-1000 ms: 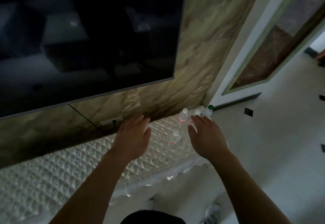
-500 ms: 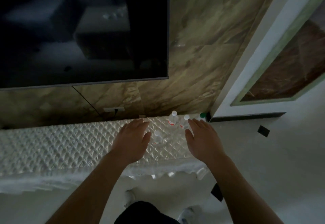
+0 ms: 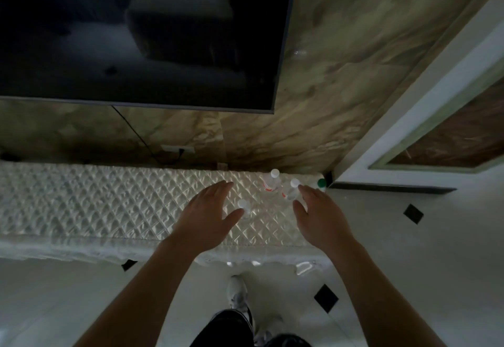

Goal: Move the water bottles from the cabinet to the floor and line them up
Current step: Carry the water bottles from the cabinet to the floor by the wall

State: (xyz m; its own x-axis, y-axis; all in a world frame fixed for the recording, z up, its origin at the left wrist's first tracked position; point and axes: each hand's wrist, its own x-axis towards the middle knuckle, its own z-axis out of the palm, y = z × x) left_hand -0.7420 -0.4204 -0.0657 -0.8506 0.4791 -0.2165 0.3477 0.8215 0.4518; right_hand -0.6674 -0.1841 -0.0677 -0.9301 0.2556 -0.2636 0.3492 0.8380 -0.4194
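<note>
Hovering over quilted, glossy cabinet top: left hand & right hand, both spread open, holding nothing. Clear plastic water bottles, white caps, upright at cabinet's right end, near right fingertips.

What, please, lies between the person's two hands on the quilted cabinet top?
In the head view, between the left hand and right hand stands one white-capped bottle by the left thumb; otherwise bare quilted cover.

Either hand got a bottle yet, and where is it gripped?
Nothing is held. Left hand and right hand hover open over the cabinet top; the nearest bottle stands free beside the left thumb.
</note>
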